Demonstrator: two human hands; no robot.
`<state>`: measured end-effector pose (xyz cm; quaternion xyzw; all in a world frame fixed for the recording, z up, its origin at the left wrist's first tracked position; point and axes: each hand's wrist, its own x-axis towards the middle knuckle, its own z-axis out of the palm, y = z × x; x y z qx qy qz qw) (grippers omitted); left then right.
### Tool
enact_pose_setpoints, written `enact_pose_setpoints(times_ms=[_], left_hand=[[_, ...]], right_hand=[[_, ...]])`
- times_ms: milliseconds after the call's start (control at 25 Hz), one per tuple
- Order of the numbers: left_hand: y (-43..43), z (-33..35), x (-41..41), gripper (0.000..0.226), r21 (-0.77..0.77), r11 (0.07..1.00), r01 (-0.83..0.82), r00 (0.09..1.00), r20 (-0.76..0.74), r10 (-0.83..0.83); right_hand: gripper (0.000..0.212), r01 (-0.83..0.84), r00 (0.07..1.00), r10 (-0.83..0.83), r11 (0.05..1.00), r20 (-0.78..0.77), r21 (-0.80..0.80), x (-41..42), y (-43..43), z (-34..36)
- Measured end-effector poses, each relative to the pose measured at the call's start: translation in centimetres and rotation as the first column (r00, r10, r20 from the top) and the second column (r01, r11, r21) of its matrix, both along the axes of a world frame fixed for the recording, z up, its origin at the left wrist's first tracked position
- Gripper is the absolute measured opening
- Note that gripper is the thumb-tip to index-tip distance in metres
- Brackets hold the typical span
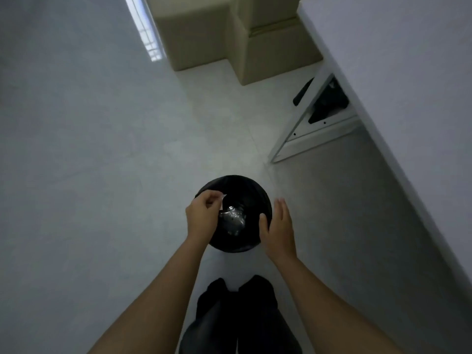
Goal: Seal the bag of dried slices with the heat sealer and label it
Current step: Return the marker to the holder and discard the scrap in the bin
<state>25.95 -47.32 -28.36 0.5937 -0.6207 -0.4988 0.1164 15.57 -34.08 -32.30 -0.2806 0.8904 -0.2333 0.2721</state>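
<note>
I look down at a round black waste bin lined with a black bag, standing on the pale floor. Crumpled clear plastic lies inside it. My left hand is over the bin's left rim, its fingers pinched on a small white paper scrap. My right hand hovers at the bin's right rim with fingers apart and flat, holding nothing. The bag of dried slices, the heat sealer and the label are not in view.
A white table runs along the right, with its white folding leg frame underneath and dark items behind the frame. Beige cardboard boxes stand at the far end. My dark trouser legs are below the bin.
</note>
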Motion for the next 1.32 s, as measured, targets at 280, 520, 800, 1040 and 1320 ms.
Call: enact_pose_setpoints(times_ms=[280, 520, 800, 1040, 1320], left_hand=[[-0.9, -16.7, -0.7, 0.009, 0.013, 1.000, 0.020, 0.999, 0.045, -0.020], [-1.5, -24.3, -2.2, 0.009, 0.013, 0.999, 0.045, 0.999, 0.028, -0.046], [-0.8, -29.7, -3.6, 0.011, 0.120, 0.989, 0.081, 0.990, 0.102, -0.093], [-0.5, -30.9, -2.8, 0.028, 0.129, 0.988, 0.079, 0.951, 0.287, -0.114], [-2.5, -22.4, -1.4, 0.029, -0.002, 0.990, 0.144, 0.965, 0.223, -0.139]], right_hand=[[0.066, 0.008, 0.994, -0.012, 0.999, 0.105, 0.039, -5.8, -1.9, -17.1], [0.058, -0.024, 0.991, 0.020, 0.999, 0.133, 0.033, -8.3, -3.9, -24.1], [0.017, 0.050, 0.994, -0.050, 0.999, -0.099, -0.006, -7.9, -4.1, -25.7], [0.018, 0.046, 0.992, -0.046, 0.999, -0.116, -0.003, -7.9, -4.1, -26.0], [0.071, -0.079, 0.996, 0.071, 0.982, 0.058, 0.169, -7.2, -5.6, -19.0]])
